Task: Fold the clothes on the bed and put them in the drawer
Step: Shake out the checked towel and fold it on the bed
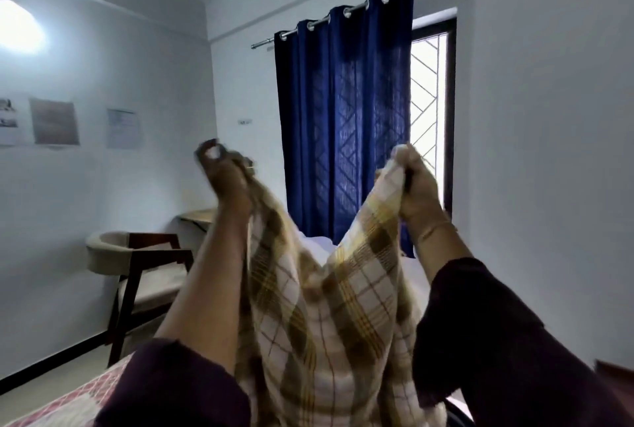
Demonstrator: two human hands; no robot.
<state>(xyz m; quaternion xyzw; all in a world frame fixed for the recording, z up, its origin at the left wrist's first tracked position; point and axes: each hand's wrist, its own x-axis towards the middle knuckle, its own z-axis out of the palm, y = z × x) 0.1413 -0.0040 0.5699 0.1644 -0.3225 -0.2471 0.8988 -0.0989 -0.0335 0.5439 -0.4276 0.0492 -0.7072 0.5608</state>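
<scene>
The left hand (224, 172) is raised and blurred, its fingers curled round one upper corner of a checked cloth (329, 317), and the right hand (417, 186) pinches the opposite upper corner at about the same height. Between the two grips the top edge of the cloth sags into a deep V, and the rest hangs down in folds between the forearms, brown and yellow checks on cream, its lower part running out of view at the bottom edge. Both arms wear dark purple sleeves (480, 334), and a thin bangle (434, 229) sits on the right wrist. Under the left arm, a corner of the bed (68, 399) shows a red-and-white checked cover. Behind the cloth hangs a blue curtain (343, 111) beside a bright window (430, 111); a wooden chair (144, 272) stands at the left wall.
</scene>
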